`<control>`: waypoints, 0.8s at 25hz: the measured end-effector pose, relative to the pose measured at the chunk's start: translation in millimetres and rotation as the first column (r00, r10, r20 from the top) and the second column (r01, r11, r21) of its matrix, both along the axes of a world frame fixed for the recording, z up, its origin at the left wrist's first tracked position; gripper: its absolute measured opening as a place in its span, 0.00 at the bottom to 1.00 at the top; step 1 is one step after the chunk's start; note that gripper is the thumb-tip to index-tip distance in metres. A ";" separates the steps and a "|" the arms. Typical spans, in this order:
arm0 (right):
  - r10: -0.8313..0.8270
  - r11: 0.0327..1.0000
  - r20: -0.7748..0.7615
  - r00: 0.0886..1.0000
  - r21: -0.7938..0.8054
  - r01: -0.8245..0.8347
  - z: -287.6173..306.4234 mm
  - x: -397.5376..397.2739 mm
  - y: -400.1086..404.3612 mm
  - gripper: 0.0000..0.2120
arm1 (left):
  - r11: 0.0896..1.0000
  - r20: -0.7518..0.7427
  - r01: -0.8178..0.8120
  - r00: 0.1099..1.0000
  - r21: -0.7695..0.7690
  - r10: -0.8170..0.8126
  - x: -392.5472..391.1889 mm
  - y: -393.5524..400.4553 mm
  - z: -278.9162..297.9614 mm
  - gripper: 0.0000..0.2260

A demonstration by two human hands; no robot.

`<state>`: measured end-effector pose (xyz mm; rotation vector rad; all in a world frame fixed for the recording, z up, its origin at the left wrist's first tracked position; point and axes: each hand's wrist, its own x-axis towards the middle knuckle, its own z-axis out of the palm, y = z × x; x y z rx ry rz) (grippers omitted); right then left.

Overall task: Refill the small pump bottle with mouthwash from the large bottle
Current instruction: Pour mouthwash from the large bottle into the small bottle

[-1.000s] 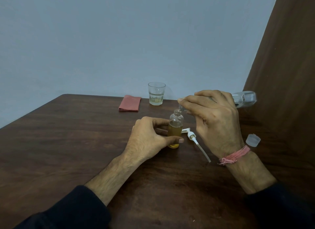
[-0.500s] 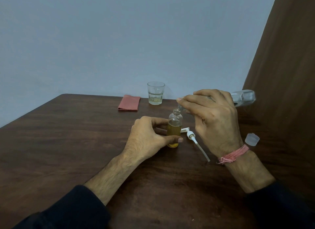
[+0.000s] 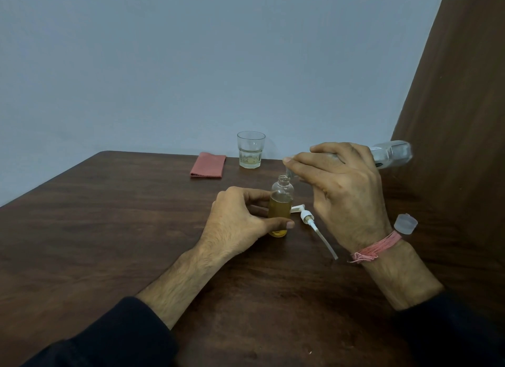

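A small clear bottle (image 3: 280,207) stands upright on the dark wooden table (image 3: 109,230), its neck bare and amber liquid filling it to above the middle. My left hand (image 3: 240,219) grips its lower body. My right hand (image 3: 344,194) holds the large clear bottle (image 3: 392,154) tipped over almost level, its mouth just above the small bottle's neck. My fingers hide most of the large bottle. The white pump head with its long tube (image 3: 314,226) lies on the table right of the small bottle.
A translucent cap (image 3: 405,223) rests on the table by my right wrist. A glass (image 3: 250,149) with a little pale liquid stands at the back, a folded red cloth (image 3: 208,165) left of it. A brown panel (image 3: 464,120) rises on the right.
Hardly anything has moved: both hands keep their grip and the large bottle stays tipped over the small one. The amber level looks about the same.
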<state>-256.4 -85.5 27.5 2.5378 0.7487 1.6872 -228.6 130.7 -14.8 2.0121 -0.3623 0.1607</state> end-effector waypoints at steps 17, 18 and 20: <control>-0.013 0.999 0.006 1.000 -0.041 0.013 2.4 -1.5 0.9 0.30 | 1.000 0.009 0.013 1.000 -0.001 -0.013 -0.3 0.8 0.1 0.25; -0.016 0.999 0.007 1.000 -0.044 0.016 2.4 -1.7 1.3 0.30 | 1.000 0.008 0.011 1.000 0.002 -0.011 -0.4 0.9 0.2 0.25; -0.020 0.999 0.005 1.000 -0.045 0.020 2.9 -2.2 1.8 0.30 | 1.000 0.007 0.010 1.000 0.004 -0.010 -0.4 0.9 0.2 0.24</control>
